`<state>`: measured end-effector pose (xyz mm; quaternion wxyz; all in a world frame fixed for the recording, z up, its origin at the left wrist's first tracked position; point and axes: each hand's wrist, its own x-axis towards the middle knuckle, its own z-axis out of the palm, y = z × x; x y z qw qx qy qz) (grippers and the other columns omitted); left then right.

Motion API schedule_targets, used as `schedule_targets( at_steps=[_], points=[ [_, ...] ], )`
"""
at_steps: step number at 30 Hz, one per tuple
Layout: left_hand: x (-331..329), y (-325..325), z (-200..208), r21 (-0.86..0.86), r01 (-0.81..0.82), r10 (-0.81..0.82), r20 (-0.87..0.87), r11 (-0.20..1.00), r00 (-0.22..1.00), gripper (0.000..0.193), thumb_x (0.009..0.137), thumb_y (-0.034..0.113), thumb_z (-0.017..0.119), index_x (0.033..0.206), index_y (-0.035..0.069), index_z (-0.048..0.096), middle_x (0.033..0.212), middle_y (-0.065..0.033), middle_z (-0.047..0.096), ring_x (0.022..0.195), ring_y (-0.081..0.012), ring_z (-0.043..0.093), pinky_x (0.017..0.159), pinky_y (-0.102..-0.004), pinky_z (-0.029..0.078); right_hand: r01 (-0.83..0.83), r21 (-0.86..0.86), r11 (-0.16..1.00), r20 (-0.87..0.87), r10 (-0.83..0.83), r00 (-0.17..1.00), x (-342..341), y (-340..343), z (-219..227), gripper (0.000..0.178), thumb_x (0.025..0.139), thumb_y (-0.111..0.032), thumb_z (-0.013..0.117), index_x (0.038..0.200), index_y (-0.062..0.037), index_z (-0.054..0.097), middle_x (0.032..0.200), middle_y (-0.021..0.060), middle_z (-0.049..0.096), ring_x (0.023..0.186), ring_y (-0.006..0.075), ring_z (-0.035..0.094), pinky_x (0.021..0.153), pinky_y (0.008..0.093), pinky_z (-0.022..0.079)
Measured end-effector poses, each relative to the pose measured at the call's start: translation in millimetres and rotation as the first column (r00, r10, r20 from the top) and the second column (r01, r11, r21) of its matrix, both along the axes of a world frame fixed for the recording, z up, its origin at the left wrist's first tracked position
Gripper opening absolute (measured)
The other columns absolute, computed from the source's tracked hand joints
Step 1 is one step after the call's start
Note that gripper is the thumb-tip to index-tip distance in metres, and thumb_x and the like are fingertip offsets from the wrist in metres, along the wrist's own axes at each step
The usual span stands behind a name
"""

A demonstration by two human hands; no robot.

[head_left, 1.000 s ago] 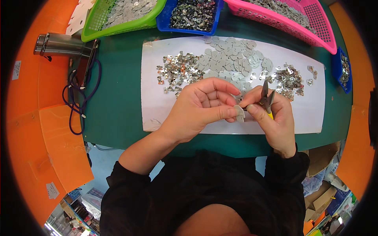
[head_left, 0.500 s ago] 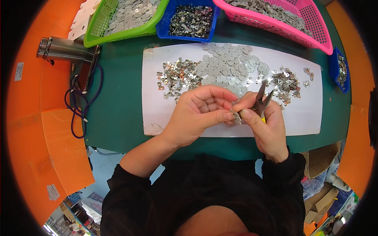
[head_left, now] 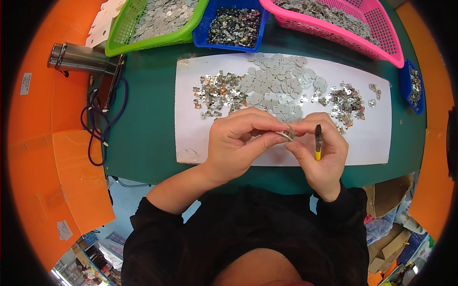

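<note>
One green table [head_left: 143, 124] spans the workplace, and on it lies one white board [head_left: 191, 148]. Reading a clock face centred on the fingertips, two perforated baskets stand on the far side: a pink basket [head_left: 334, 36] at 1 o'clock, a green basket [head_left: 157, 46] between 10 and 11. One blue bin [head_left: 226, 46] sits at 11, a second, smaller blue bin [head_left: 407, 88] at 2; all four hold small metal parts. Two bare hands meet over the board. The left hand [head_left: 238, 140] pinches one grey piece [head_left: 285, 137] between thumb and forefinger, with a shiny bit at its upper side. The right hand [head_left: 324, 148] wraps one pair of yellow-handled pliers [head_left: 318, 145], its thumb and forefinger tips at the piece; whether they grip it I cannot tell. One steel flask [head_left: 86, 58] lies at 10, one purple cord [head_left: 125, 97] at 9. Three heaps, too dense to count, cover the board: grey plates [head_left: 274, 83] at 12, shiny clips [head_left: 219, 90] at 10, more clips [head_left: 348, 105] at 2.

Half a second ago the pliers showed two parted jaws; now they appear edge-on, pointing to 12. The grey piece has tipped flatter.
</note>
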<state>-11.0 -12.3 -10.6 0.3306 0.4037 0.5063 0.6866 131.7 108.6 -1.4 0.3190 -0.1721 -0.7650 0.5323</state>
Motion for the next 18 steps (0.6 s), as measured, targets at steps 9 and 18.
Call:
schedule_targets(
  at_steps=[9,18],
  points=[
    [-0.9,-0.6,3.7,-0.008,-0.072,0.066,-0.288,0.997,0.955,0.02,0.082,-0.009,0.069,0.101,-0.003,0.07,0.094,-0.0133,0.069,0.083,-0.019,0.066,0.071,-0.0268,0.053,0.065,0.16,0.985,-0.075,-0.054,0.996,-2.4,-1.4,-2.4,0.028,0.065,0.007,0.078,0.088,-0.005,0.069,0.08,0.0057,0.063,0.077,0.0211,0.056,0.067,0.0306,0.045],
    [-7.3,-0.5,4.7,0.02,-0.136,0.122,-0.59,0.99,0.798,0.021,0.081,-0.005,0.067,0.102,-0.002,0.07,0.09,-0.0125,0.072,0.079,-0.023,0.068,0.072,-0.0295,0.053,-0.001,0.569,0.822,0.166,-0.113,0.98,8.4,20.3,19.8,0.028,0.069,-0.02,0.082,0.092,-0.0089,0.069,0.083,0.0052,0.061,0.079,0.0251,0.056,0.069,0.0347,0.043]
  ],
)
